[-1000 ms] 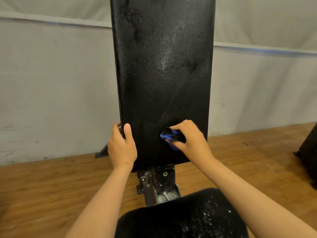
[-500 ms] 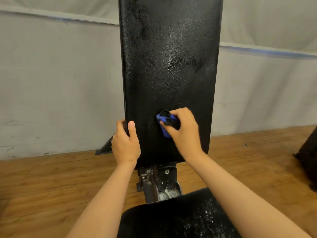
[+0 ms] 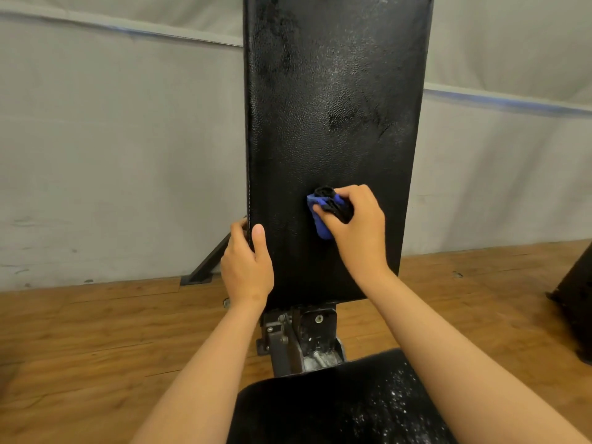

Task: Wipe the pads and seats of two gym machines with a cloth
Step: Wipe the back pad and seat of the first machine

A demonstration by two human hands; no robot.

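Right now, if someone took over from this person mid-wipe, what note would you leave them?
Left hand grips the left edge of the back pad, thumb on its face.
Right hand presses the bunched blue-and-black cloth against the pad's lower middle.
Done: the upper pad shows smears; how much is wiped I cannot tell.
Left: the seat, flecked white, and the second machine, possibly the dark shape at far right.

The back pad (image 3: 336, 123) and seat (image 3: 320, 411) are cut off.
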